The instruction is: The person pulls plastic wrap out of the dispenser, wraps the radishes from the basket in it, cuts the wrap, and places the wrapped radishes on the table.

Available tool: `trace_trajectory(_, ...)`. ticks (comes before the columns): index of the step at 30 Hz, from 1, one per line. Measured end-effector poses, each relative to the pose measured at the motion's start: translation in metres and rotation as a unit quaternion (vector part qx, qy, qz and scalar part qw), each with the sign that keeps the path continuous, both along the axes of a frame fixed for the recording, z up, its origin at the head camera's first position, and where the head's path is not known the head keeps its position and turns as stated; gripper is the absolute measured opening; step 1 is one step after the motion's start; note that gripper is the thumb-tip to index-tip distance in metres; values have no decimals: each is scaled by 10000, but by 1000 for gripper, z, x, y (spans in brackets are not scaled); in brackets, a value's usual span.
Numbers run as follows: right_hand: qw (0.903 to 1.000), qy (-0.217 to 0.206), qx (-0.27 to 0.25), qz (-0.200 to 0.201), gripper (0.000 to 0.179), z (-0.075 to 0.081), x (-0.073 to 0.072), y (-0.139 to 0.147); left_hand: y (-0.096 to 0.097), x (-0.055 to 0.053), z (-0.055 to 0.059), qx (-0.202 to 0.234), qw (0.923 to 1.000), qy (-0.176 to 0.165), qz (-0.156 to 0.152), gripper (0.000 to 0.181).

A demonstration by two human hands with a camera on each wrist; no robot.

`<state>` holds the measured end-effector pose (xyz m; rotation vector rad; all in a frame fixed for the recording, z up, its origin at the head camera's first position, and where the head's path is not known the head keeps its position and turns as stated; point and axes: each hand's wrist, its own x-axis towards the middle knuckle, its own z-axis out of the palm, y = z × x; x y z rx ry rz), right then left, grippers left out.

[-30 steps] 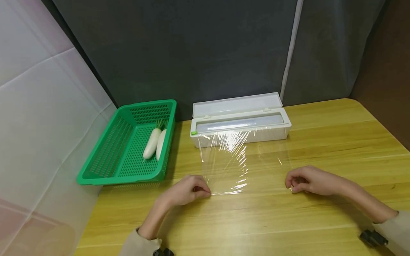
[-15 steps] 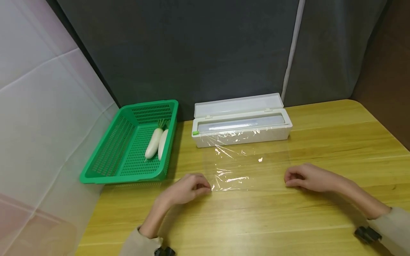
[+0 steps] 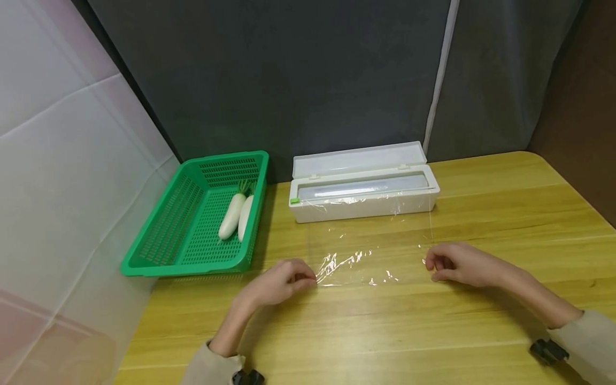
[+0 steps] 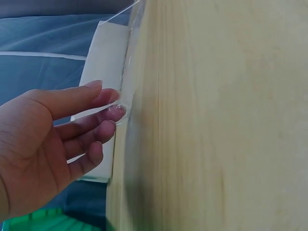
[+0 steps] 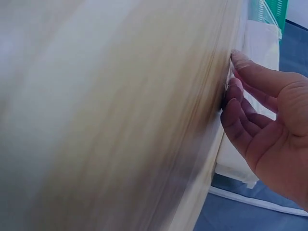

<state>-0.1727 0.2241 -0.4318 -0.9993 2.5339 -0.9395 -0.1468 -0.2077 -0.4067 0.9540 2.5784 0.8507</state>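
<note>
A sheet of clear plastic wrap (image 3: 346, 259) runs from the white wrap dispenser (image 3: 366, 206) toward me over the table. My left hand (image 3: 284, 283) pinches its near left corner; in the left wrist view a bit of film clings by the fingertips (image 4: 118, 111). At the near right corner, my right hand (image 3: 459, 264) pinches the film between thumb and fingers. The dispenser's lid (image 3: 360, 160) stands raised at the back, and the pale roll (image 3: 363, 187) shows inside. A small green piece (image 3: 294, 200) sits at the dispenser's left end.
To the left stands a green plastic basket (image 3: 185, 267) holding two white radishes (image 3: 232, 216) with short green stems. A dark curtain (image 3: 269, 80) rises behind the wooden table (image 3: 366, 337). White sheeting (image 3: 72, 187) borders the left side.
Both hands have shifted slightly toward the dispenser, the right one also a little left. The wrap looks slacker, with its glints fewer and lower. The dispenser and basket stay put.
</note>
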Motion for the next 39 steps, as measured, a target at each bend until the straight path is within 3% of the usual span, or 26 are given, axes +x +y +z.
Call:
trace_trajectory(7,9998,89,-148,21,16,-1,0,2,0,-2,2,125,9998,160,37,12)
trace_trajectory(12,9998,-158,-97,-27,17,0,-1,4,0,-3,7,406,9989,142,180,13)
trace_trajectory(17,9995,-283,-130,-45,20,0,-2,5,-1,-4,13,821,9942,613,333,15)
trace_trajectory(27,9992,-348,-193,30,22,-3,-6,6,-5,-11,35,1571,9710,1589,845,15)
trace_trajectory(34,9989,-421,-211,69,24,-4,-10,7,-13,-18,40,2440,9456,1840,1120,22)
trace_trajectory(39,9985,-485,-233,63,25,-6,-12,7,-24,-22,45,2773,9315,1866,1434,23)
